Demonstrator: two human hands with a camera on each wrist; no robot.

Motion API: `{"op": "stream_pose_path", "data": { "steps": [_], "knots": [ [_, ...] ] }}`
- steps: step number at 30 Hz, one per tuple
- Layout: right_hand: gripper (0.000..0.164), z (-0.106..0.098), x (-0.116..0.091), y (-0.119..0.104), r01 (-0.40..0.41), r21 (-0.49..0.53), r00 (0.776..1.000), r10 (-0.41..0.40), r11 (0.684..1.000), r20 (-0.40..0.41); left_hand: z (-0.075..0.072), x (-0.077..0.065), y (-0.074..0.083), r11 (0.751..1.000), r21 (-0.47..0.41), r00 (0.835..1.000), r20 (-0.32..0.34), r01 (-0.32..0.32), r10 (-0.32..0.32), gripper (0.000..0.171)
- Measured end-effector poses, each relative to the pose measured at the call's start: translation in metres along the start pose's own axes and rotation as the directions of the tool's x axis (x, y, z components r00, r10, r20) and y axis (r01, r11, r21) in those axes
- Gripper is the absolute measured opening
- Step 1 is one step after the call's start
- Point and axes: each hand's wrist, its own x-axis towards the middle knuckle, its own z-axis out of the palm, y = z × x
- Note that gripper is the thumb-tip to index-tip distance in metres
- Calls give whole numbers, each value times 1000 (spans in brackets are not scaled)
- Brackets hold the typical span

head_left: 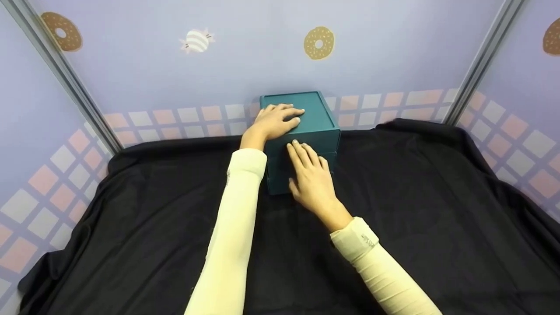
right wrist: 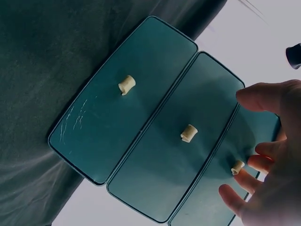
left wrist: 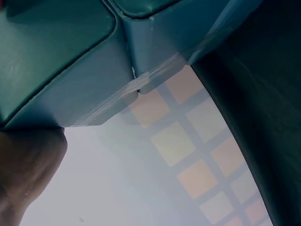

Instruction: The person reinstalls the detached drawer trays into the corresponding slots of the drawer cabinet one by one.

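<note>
A teal three-drawer box (head_left: 311,111) stands against the back wall. My left hand (head_left: 272,122) lies on the left part of its top, fingers spread. In the left wrist view, part of that hand (left wrist: 30,162) shows by the box's side, where clear tape (left wrist: 139,81) crosses the seam. My right hand (head_left: 311,175) is at the box's front with its fingers extended toward the top drawer. The right wrist view shows three drawer fronts, each with a cream knob; the fingertips reach the top drawer's knob (right wrist: 238,167). The middle knob (right wrist: 189,133) and bottom knob (right wrist: 126,85) stand apart from the hand.
Black cloth (head_left: 175,227) covers the table and bunches up along its edges. Lilac wall panels (head_left: 253,48) with donut and candy pictures enclose the back and sides, joined by grey metal posts (head_left: 481,65). All three drawers look closed.
</note>
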Motion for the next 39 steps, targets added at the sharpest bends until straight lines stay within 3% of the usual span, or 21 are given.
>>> {"op": "stream_pose_path", "data": {
  "steps": [12, 28, 32, 34, 36, 39],
  "knots": [
    [88, 8, 6, -15, 50, 56, 999, -50, 997, -5, -8, -18, -18, 999, 20, 999, -22, 41, -40, 51],
    [90, 1, -10, 7, 4, 41, 1000, -3, 999, -10, 5, 0, 13, 1000, 28, 999, -42, 9, -8, 48],
    [88, 4, -13, 11, 25, 81, 1000, -26, 996, 6, 11, -1, 11, 1000, 20, 996, -92, 9, -7, 46],
    [85, 5, -13, 16, 52, 143, 999, -53, 988, 0, 14, -3, 7, 1000, -18, 988, -155, 5, -7, 45],
    [77, 5, -13, 24, 92, 242, 995, -80, 966, -57, 17, -5, 0, 998, -61, 968, -250, -17, 2, 42],
    [56, -1, -9, 47, 179, 352, 962, -89, 919, -257, 15, -13, -17, 998, -66, 921, -389, 5, -30, 42]
  ]
}}
